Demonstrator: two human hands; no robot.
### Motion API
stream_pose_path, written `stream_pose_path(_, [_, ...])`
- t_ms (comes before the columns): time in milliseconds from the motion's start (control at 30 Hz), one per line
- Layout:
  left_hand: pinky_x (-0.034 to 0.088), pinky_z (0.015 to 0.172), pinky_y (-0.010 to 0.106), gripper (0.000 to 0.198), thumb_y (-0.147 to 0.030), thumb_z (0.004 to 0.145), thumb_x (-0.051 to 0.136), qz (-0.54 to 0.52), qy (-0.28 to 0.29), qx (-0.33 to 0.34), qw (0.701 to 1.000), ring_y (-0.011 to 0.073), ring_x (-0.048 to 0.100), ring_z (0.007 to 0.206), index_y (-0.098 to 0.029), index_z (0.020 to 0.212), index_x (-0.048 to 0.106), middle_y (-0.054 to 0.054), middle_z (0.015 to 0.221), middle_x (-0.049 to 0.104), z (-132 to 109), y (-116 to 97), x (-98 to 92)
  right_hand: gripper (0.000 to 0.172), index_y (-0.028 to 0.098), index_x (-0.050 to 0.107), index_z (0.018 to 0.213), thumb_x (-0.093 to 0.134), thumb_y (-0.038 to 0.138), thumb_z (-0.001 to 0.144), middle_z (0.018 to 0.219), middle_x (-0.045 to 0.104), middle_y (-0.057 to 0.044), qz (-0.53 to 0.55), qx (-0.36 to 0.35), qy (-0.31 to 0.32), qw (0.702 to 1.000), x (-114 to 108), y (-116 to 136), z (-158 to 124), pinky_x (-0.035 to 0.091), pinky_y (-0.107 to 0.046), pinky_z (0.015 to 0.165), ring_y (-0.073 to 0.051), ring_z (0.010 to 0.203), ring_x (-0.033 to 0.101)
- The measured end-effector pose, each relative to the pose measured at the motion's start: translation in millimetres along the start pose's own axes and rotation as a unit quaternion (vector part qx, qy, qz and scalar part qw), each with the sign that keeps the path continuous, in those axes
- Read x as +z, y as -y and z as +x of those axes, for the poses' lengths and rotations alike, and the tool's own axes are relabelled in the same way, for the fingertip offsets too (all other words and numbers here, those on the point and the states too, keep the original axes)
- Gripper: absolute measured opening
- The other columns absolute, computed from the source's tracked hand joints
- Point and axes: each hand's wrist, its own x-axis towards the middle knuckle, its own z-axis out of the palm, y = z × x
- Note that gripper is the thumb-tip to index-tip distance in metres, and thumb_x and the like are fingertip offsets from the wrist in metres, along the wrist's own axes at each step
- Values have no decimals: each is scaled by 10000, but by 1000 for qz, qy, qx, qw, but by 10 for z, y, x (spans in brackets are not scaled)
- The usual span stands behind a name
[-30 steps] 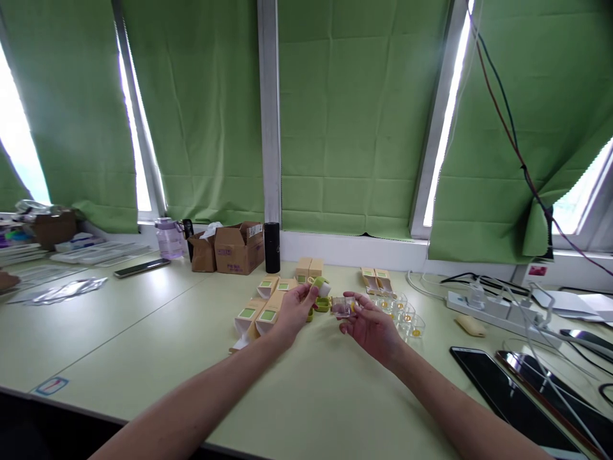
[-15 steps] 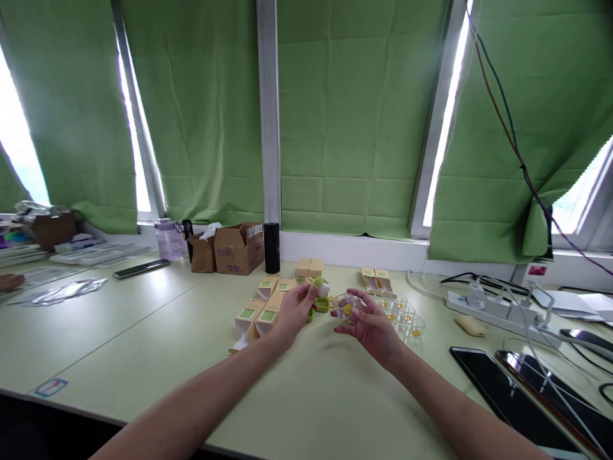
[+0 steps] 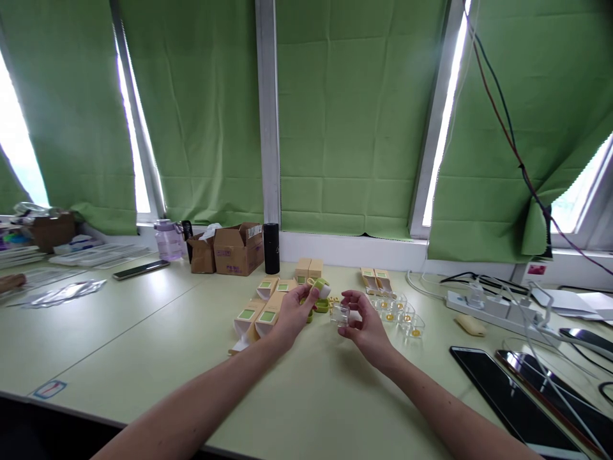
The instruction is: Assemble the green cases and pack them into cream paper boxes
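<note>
My left hand (image 3: 297, 311) pinches a small green-and-white cap with a loop (image 3: 322, 288), held just above the table. Close by on its right, my right hand (image 3: 366, 326) has its thumb and fingers closed on a small clear plastic cup (image 3: 340, 315). Under and behind the left hand sit green square pieces (image 3: 322, 305), partly hidden. Small yellow bits (image 3: 334, 300) lie between the hands. Beyond my right hand stand several clear cups with yellow centres (image 3: 406, 314). Left of my left hand lie several opened small cardboard boxes with green labels (image 3: 268, 314).
Further back are two small boxes (image 3: 309, 267), a black bottle (image 3: 271, 248), brown cartons (image 3: 239, 249) and a purple jug (image 3: 168, 240). To the right lie a power strip (image 3: 502, 314), cables and a dark tablet (image 3: 498, 383). Another person's hand (image 3: 12, 282) shows at far left.
My right hand has turned the clear cup over, so its yellow centre no longer faces me. My left hand stays nearly still with the cap.
</note>
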Motion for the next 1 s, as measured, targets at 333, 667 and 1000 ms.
stream_pose_path(333, [506,685,271,600,-712,778,808,-11,6,7,1000,159,624,748,-140,944,741,86,905,722,-23,-44,30,601,298,566,1176,924,437,713,1126,617,-37,97,32,57,993,2,10,2,647,-443,796,-237,961,688])
stream_pose_path(667, [578,783,292,608,-712,797,790,23,44,22,999,229,717,909,-140,1001,757,102,995,770,-58,-56,43,630,298,579,1171,948,529,716,1072,657,-19,133,51,72,987,-9,49,-24,655,-519,883,-235,961,720])
stream_pose_path(1000, [607,830,331,599,-715,821,760,65,78,51,993,258,738,949,-159,1046,764,112,1057,786,-33,44,38,608,299,582,1178,938,524,739,1100,674,-26,141,43,74,986,7,76,-38,648,-530,908,-248,996,729])
